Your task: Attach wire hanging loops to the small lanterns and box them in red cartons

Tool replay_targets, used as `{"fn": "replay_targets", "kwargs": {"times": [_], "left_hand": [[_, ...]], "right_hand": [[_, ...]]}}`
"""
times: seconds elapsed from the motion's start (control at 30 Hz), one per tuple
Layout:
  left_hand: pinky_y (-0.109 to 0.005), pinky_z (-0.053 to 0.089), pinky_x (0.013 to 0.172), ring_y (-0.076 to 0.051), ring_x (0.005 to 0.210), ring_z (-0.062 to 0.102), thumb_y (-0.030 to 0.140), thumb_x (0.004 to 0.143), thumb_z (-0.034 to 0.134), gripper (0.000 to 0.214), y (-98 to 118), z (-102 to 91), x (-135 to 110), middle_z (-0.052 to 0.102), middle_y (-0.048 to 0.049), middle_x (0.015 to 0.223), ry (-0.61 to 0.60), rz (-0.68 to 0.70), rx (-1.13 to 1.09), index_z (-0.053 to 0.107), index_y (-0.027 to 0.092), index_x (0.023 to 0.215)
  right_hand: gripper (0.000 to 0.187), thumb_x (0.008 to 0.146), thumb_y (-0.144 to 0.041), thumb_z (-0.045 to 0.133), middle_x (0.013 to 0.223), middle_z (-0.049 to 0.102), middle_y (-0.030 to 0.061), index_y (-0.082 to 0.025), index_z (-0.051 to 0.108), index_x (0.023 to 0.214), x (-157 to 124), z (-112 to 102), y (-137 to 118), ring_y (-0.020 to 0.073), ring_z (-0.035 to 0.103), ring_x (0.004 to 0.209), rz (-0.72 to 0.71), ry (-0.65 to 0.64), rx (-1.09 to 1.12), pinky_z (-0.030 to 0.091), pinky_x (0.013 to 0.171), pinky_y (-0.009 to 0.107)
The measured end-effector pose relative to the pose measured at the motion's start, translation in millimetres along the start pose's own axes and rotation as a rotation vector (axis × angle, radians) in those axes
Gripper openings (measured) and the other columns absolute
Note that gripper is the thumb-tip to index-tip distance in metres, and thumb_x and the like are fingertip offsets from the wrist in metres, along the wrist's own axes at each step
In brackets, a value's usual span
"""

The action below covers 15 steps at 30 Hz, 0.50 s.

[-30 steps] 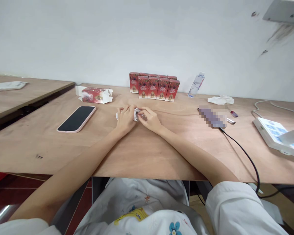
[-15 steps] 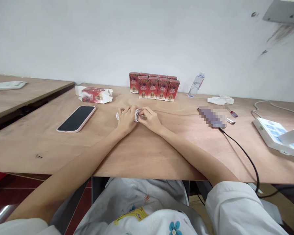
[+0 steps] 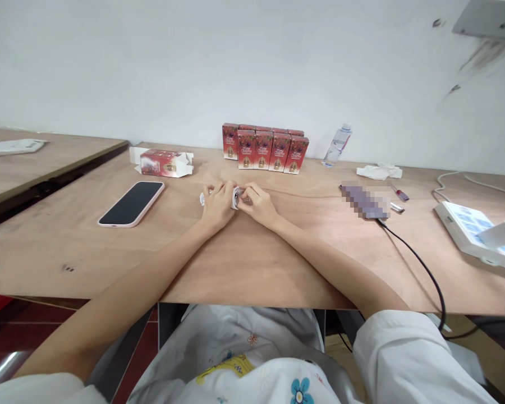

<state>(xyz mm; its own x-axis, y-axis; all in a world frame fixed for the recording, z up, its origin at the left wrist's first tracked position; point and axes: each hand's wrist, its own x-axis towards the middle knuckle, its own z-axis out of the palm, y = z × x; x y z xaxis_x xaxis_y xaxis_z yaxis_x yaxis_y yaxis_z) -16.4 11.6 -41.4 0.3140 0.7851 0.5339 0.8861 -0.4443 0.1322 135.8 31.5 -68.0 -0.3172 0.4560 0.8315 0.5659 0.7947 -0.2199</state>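
Note:
My left hand (image 3: 220,205) is wrapped around a small white cylindrical object (image 3: 234,198) just above the wooden table. One white end of it pokes out left of the fingers; the other, a round end with a dark centre, faces right. My right hand (image 3: 258,206) has its fingers pinched against that round end. Something small and shiny seems to be between those fingers, but I cannot make out what it is. Most of the white object is hidden by my left hand.
Several red printed boxes (image 3: 263,150) stand near the wall. An opened red box (image 3: 162,163) and a phone (image 3: 132,205) lie left. Rightward are a tilted clear bottle (image 3: 337,146), a tissue (image 3: 379,171), a blurred device (image 3: 364,201) on a cable, a screwdriver (image 3: 402,194) and a power strip (image 3: 475,230).
Both hands keep their places around the white object. The fingers of my right hand have shifted very slightly at its round end. Nothing else has visibly moved.

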Motion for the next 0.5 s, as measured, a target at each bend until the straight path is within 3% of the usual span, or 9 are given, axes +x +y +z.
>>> {"fn": "replay_targets", "kwargs": {"times": [0.27,0.5], "left_hand": [[-0.047,0.030,0.094,-0.031,0.112,0.057,0.017,0.084,0.048,0.028,-1.3,-2.1,0.5,0.066,-0.0140,0.119,0.009,-0.030,0.010,0.049,0.017,0.112],[-0.047,0.031,0.093,-0.031,0.112,0.058,0.018,0.086,0.047,0.026,-0.5,-0.3,-0.4,0.066,-0.0146,0.117,0.019,-0.009,0.006,0.051,0.017,0.111]], "right_hand": [[0.010,0.088,-0.020,0.052,0.105,0.067,0.0104,-0.021,0.055,0.078,0.1,-0.6,-1.3,0.0190,0.066,0.092,-0.021,-0.021,0.025,0.055,0.084,0.033],[0.010,0.086,-0.019,0.055,0.100,0.066,0.0106,-0.020,0.054,0.077,0.3,-1.4,-1.5,0.0195,0.066,0.091,-0.046,0.005,0.036,0.054,0.082,0.032]]}}
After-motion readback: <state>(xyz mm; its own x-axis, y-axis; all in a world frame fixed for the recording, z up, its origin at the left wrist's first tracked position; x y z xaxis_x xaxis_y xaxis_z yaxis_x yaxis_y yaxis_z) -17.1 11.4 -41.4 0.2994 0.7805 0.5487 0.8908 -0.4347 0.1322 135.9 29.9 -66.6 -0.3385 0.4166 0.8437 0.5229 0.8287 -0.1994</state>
